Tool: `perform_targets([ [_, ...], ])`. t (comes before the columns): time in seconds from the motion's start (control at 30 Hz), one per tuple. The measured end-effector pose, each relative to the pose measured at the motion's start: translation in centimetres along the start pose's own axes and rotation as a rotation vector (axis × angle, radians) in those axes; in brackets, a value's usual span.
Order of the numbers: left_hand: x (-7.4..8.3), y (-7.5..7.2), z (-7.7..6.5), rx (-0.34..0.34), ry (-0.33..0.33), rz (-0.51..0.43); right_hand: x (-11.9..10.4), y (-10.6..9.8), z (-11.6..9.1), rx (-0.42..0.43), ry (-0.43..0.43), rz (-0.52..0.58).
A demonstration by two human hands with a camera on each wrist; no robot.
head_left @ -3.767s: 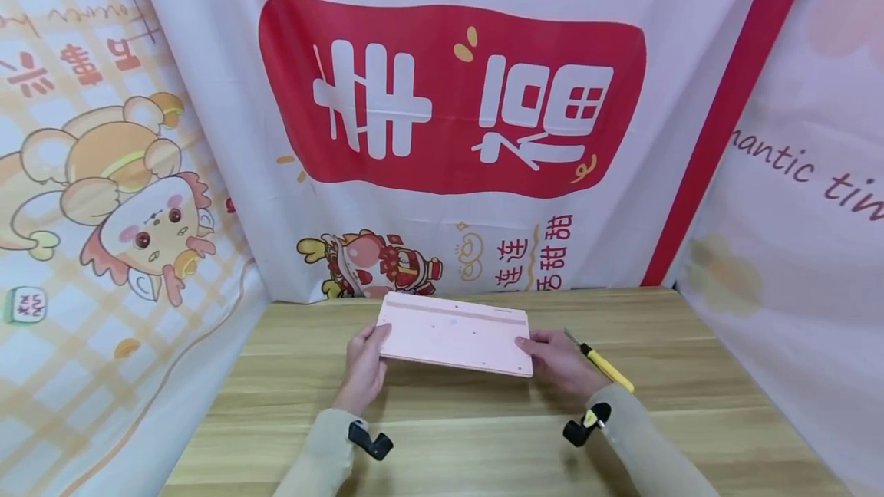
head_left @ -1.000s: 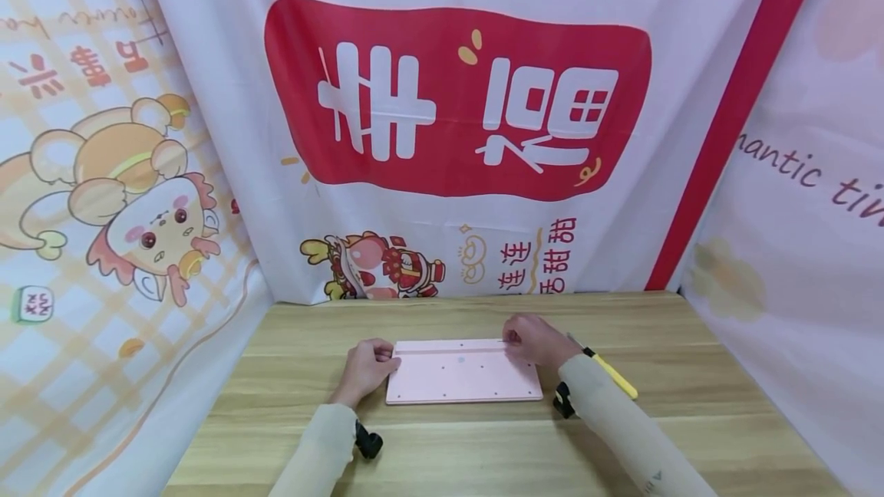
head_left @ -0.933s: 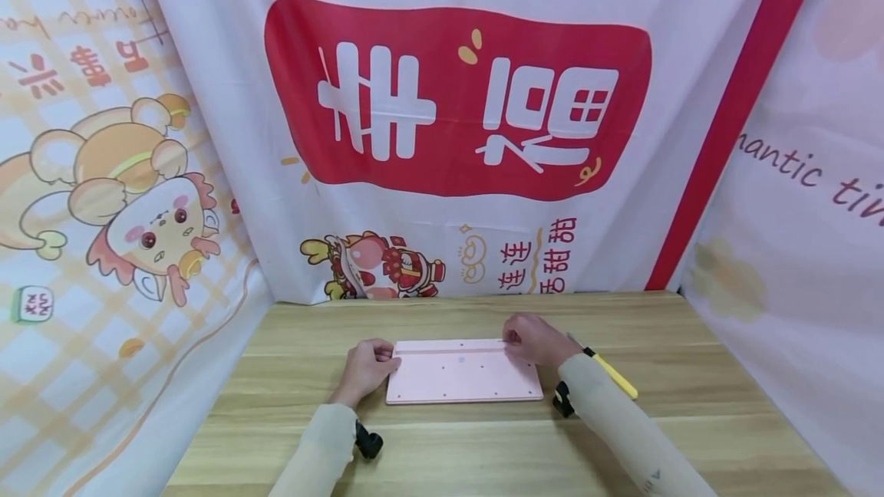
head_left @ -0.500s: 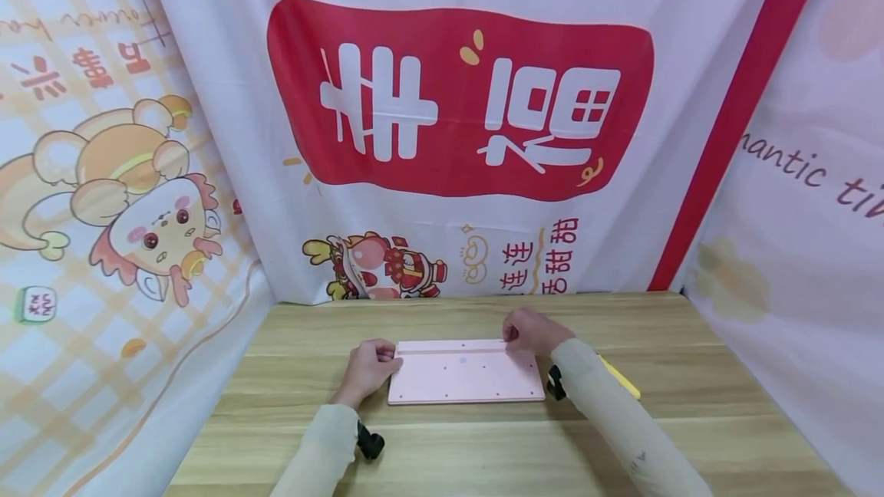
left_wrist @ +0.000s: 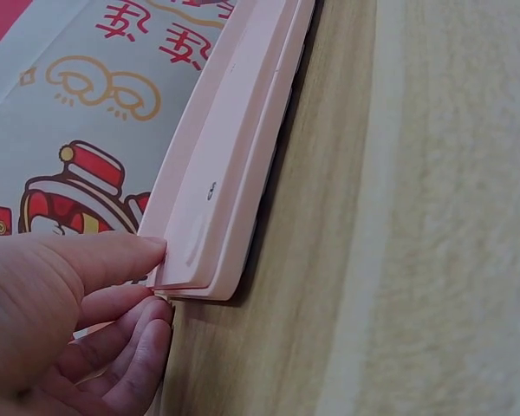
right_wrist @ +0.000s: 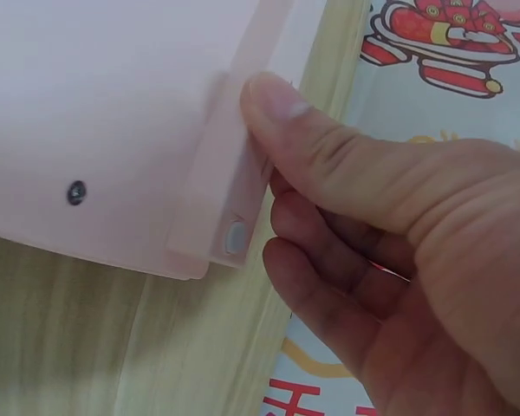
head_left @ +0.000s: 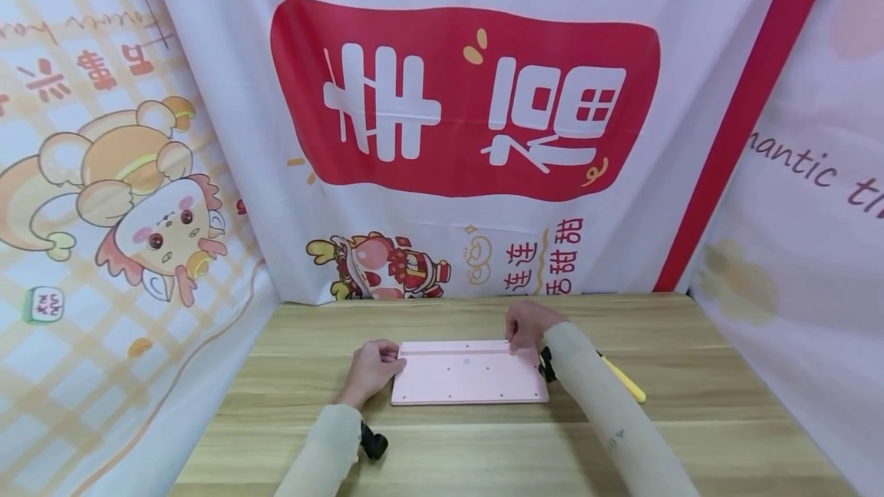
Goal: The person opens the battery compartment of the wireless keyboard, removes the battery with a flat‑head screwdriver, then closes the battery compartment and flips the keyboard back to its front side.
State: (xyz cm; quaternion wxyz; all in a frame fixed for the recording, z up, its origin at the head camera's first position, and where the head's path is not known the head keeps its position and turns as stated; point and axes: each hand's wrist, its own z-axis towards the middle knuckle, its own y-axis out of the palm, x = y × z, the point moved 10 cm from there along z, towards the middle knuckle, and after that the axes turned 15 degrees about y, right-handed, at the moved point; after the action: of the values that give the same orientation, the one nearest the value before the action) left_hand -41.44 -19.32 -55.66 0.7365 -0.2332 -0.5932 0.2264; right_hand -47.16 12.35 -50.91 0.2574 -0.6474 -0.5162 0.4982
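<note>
A pink keyboard (head_left: 463, 382) lies on the wooden table with its screw-dotted underside up and a raised bar along its far edge. My left hand (head_left: 371, 370) pinches its far left corner; in the left wrist view the thumb of that hand (left_wrist: 61, 303) presses the top, the other fingers curled at the edge. Near the far right corner my right hand (head_left: 530, 324) grips the raised bar. Seen from the right wrist, the thumb lies on the bar and the curled fingers of this hand (right_wrist: 373, 199) sit behind it. A small light button-like piece (right_wrist: 235, 236) shows at the bar's end.
Right of the keyboard lies a yellow-handled tool, apparently a screwdriver (head_left: 625, 380), partly hidden by my right sleeve (head_left: 601, 397). Printed cloth (head_left: 456, 213) hangs behind the table and on both sides. Bare wood (head_left: 442, 451) stretches in front of the keyboard.
Earlier both hands held the keyboard raised and tilted by its sides; now it lies flat. My right hand has gone to the far edge, and its forearm has since swung slightly left.
</note>
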Motion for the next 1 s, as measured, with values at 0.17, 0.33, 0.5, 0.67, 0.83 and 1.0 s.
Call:
perform_targets([
  [0.17, 0.0, 0.0, 0.0, 0.002, -0.007, 0.0, 0.1, -0.1, -0.3, -0.029, 0.048, 0.008],
  [0.33, 0.0, 0.1, 0.0, 0.0, -0.005, -0.007, 0.4, 0.3, 0.4, -0.082, 0.09, 0.004],
  [0.5, -0.3, 0.1, 0.0, 0.002, -0.003, -0.014, 0.9, 0.8, 1.8, -0.106, 0.099, 0.046],
  [0.67, 0.0, -0.1, 0.0, 0.009, 0.008, -0.017, 1.3, 0.8, 2.1, -0.092, 0.078, 0.07],
  [0.83, 0.3, -0.1, -0.1, 0.002, 0.015, -0.02, 0.9, 0.2, 1.4, -0.024, -0.01, 0.054],
  [1.0, 0.2, 0.0, 0.0, 0.001, 0.017, -0.014, 0.5, -0.2, 0.1, 0.019, -0.133, 0.1],
])
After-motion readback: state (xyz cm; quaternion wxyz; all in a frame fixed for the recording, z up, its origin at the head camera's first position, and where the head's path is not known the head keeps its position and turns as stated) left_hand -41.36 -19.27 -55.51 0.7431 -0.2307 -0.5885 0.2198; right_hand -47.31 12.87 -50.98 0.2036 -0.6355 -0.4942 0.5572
